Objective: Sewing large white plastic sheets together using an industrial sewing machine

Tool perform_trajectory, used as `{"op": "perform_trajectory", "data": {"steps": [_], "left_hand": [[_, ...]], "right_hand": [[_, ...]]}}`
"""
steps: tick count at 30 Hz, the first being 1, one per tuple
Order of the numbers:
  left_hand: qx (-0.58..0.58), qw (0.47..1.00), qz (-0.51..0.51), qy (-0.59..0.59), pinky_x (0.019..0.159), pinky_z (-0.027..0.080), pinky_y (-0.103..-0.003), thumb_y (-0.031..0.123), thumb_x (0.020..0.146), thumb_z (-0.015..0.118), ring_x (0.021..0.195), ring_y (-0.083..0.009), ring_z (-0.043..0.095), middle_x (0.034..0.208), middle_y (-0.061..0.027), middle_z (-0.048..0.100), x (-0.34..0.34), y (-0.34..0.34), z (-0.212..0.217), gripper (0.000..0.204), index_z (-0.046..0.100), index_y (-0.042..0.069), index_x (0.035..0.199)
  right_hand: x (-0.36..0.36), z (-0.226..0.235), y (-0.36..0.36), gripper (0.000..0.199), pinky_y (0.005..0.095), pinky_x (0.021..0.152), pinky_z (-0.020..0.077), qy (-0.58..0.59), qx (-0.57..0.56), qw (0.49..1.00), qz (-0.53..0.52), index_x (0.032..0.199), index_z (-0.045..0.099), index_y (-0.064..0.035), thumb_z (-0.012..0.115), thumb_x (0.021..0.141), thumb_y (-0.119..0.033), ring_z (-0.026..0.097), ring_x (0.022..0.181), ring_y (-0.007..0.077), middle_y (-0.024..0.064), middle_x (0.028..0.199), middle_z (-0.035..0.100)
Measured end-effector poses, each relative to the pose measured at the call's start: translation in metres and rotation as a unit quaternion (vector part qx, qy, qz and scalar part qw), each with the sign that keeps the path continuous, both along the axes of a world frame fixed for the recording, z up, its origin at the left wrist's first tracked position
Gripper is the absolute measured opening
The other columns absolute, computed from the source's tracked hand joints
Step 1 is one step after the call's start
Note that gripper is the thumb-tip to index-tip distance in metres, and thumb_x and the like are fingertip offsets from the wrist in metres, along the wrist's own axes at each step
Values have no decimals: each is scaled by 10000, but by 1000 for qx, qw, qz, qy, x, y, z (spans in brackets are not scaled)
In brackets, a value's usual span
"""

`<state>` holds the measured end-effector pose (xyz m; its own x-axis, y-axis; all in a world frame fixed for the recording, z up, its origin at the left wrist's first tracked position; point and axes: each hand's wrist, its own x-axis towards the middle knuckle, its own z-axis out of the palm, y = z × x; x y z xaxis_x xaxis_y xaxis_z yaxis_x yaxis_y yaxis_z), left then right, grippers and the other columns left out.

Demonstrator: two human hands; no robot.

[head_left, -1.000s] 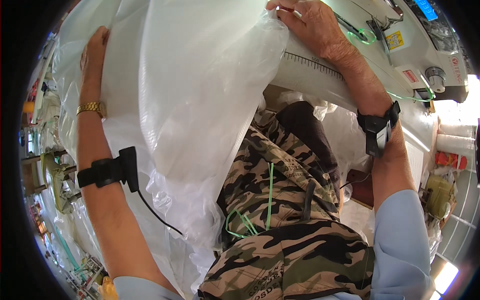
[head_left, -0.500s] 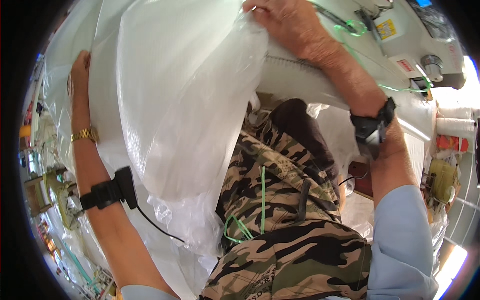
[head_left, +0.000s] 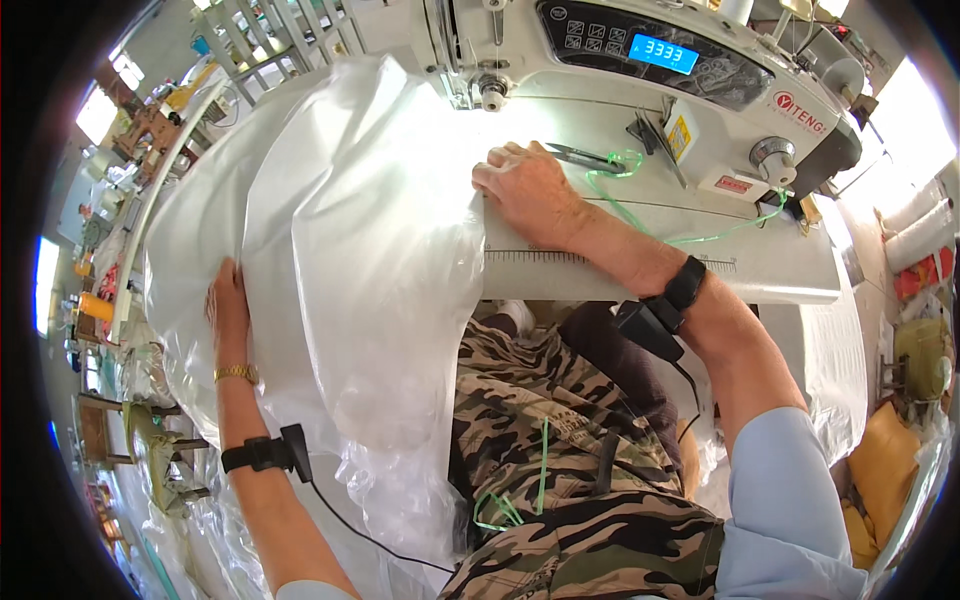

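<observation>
A large sheet of whitish, translucent plastic (head_left: 380,250) covers the left of the sewing table and hangs down over my lap. My left hand (head_left: 230,305) grips a fold of it on the left side, the fingers partly hidden in the material. At the sheet's right edge, my right hand (head_left: 535,195) has its fingers curled round the border, resting by the tabletop. Just beyond the right hand stands a white sewing machine (head_left: 640,90), its needle area (head_left: 490,90) brightly lit above the far end of the sheet.
A dark, slender tool (head_left: 585,157) and green string (head_left: 625,205) lie right of my right hand. A ruler scale (head_left: 530,256) runs along the table's near edge. Metal racks (head_left: 290,35) stand at the far left, a yellow-orange cushion-like bundle (head_left: 883,455) at the lower right.
The view has lifted, bringing the sewing machine's head into sight. My right hand has come down to the tabletop with the sheet's edge, and the sheet now lies up to the needle area.
</observation>
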<state>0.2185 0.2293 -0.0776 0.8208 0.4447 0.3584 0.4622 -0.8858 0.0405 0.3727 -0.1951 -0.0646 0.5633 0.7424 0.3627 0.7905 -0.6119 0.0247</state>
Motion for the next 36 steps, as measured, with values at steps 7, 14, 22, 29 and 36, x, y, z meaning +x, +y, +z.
{"op": "perform_trajectory", "data": {"steps": [7,14,22,29,36], "left_hand": [[-3,972,75,223,755,518,-474,197,880,554,874,-377,648,893,-159,679,-189,41,-70,135,623,97,822],[52,964,220,141,790,509,-474,142,871,617,911,-365,650,966,-151,690,-215,58,3,142,659,62,980],[-222,921,-265,-180,716,528,-327,122,980,571,780,-181,643,960,-63,676,-148,-175,69,194,626,41,1147],[-320,890,-318,71,672,503,-435,112,921,573,825,-363,639,942,-130,649,-201,-308,-44,156,591,38,1057],[-447,836,-283,144,841,494,-416,67,916,569,985,-385,621,1070,-192,643,-229,-303,-74,230,609,-11,1129]], "right_hand": [[18,0,-21,159,411,864,410,1,47,999,-15,999,657,-105,556,928,-204,596,967,239,88,898,615],[-36,-6,-16,139,429,764,459,-81,229,968,57,990,657,-84,603,874,-140,620,880,258,93,880,636],[-172,-120,7,269,376,665,490,495,333,802,-19,990,643,1,611,909,-253,618,709,280,172,833,661],[-209,-164,64,432,307,743,468,746,267,590,153,1159,634,-27,543,969,-403,546,820,120,17,903,620],[-220,-129,62,381,396,865,483,654,242,667,260,1127,636,-10,570,940,-336,606,1046,243,152,1162,657]]}}
